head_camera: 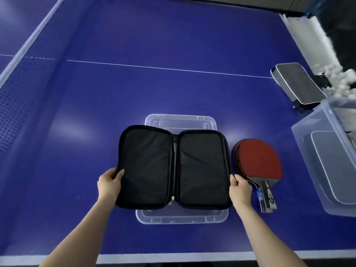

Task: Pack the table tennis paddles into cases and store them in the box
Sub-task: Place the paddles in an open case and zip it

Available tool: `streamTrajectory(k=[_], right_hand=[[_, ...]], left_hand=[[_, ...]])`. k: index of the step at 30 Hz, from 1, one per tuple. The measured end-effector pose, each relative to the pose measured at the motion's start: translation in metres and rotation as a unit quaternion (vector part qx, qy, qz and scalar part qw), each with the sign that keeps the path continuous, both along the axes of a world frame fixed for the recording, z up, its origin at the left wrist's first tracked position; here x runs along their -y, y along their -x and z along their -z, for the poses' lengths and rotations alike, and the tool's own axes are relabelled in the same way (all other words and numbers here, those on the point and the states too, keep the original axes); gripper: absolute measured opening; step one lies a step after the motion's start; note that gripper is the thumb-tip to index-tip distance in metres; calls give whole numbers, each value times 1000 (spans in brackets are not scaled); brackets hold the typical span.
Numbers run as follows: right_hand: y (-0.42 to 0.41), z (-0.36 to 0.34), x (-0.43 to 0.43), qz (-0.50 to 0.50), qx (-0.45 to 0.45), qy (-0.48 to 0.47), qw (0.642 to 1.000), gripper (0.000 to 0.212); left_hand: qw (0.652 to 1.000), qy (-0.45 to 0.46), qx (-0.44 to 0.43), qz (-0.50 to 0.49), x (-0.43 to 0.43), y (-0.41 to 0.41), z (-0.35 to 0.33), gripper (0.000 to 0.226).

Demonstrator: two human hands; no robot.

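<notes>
The left hand [108, 183] is pinching the left edge of the open black case [173, 166], thumb on the lining and fingers beneath. The right hand [239, 189] is pinching the right edge near its lower corner, so each grip is closing on fabric only. The case is lying spread flat, lining up, on a clear plastic lid [181, 120] in the middle of the blue bench [134, 83]. Being soft and held only at the rims, one half may well be flopping shut once a hand lets go to fetch a paddle. The slick lid underneath is likely offering little hold, so the case could be sliding as something is pressed into it. The red paddles [258, 160], seemingly two stacked, are waiting just beside the case's right edge. The right hand is working so near their handles that a careless pull could be nudging them askew. The zip slider at the near end of the spine could be snagging if a handle is left over the teeth. The clear box [300, 143] is standing to the right and partly out of view, with one closed case [331, 166] lying in it already. A grey case [296, 83] is resting farther back on the right, near a heap of white balls [342, 81]. The net [19, 83] is running along the left, well apart. Nothing is standing between paddles and case, though the path onward to the box is crossing over the paddles.
</notes>
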State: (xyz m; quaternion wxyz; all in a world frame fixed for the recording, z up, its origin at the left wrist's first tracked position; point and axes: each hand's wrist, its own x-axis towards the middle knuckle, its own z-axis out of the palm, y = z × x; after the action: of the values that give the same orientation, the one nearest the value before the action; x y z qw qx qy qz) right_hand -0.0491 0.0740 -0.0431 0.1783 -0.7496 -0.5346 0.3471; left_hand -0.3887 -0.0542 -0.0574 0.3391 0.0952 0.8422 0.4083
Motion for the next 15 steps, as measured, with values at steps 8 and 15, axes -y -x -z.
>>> streamTrajectory(k=[8,15], right_hand=[[-8,12,2,-36,80,-38,995,22],[-42,-20,-5,64,127,-196,970,30]], left_hand=[[996,48,-69,39,-4,-6,0,20],[984,37,-165,60,-11,-19,-17,56]])
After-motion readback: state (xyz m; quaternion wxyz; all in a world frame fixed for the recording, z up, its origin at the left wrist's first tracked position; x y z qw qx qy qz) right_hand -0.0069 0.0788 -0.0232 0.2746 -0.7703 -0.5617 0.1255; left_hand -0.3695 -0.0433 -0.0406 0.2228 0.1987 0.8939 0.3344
